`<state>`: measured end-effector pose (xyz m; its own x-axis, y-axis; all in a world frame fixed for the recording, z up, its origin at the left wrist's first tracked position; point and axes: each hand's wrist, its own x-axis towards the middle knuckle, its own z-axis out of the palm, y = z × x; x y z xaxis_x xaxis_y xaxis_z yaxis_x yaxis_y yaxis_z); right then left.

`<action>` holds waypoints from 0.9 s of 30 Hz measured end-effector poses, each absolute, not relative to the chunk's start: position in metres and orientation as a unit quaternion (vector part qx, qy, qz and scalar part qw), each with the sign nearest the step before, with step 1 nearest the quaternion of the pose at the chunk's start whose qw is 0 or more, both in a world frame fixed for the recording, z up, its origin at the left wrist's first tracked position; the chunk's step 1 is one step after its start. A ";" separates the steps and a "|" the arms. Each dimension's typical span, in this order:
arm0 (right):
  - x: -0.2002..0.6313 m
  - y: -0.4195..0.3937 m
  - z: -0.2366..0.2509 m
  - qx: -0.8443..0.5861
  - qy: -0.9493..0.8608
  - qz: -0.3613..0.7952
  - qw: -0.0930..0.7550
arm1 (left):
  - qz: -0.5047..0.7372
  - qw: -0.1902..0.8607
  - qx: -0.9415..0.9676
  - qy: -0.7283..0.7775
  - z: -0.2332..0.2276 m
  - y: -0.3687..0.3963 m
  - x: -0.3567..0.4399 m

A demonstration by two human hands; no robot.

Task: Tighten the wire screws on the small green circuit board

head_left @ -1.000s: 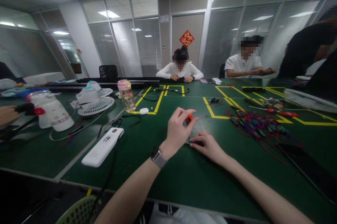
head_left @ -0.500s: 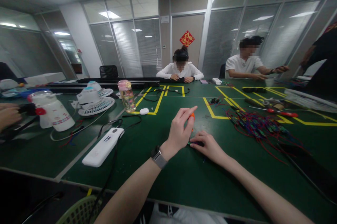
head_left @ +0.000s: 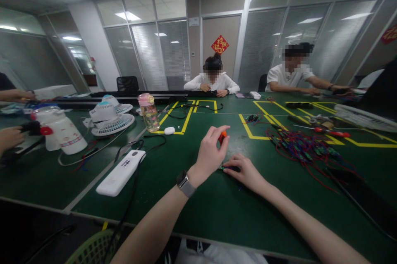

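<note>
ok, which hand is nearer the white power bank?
Left. The left hand is raised just right of the white power bank, pinching a small orange tool. The right hand rests on the table farther right, beyond the left hand.

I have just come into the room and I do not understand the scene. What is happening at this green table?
A person at the green table works with both bare hands. The left hand pinches a small orange-handled tool, held upright over a small dark part that the right hand presses to the table. A heap of red and blue wires lies to the right, a white device to the left. Two other people sit at the far side.
</note>
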<state>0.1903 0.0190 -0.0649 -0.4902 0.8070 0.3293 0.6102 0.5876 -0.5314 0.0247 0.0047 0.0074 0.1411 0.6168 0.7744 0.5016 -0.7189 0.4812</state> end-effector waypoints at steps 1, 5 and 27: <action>0.190 0.019 -0.065 -0.420 -0.846 0.173 0.281 | 0.537 0.048 0.750 0.382 0.007 0.005 0.025; 0.189 0.018 -0.063 -0.422 -0.848 0.166 0.275 | 0.542 0.046 0.744 0.388 0.006 0.005 0.025; 0.190 0.018 -0.064 -0.414 -0.850 0.173 0.277 | 0.556 0.023 0.755 0.348 0.005 0.002 0.027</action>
<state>0.1901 0.0178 -0.0639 -0.5042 0.7993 0.3269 0.6076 0.5973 -0.5234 0.0274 0.0020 0.0050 0.1402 0.5504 0.8231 0.4987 -0.7574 0.4215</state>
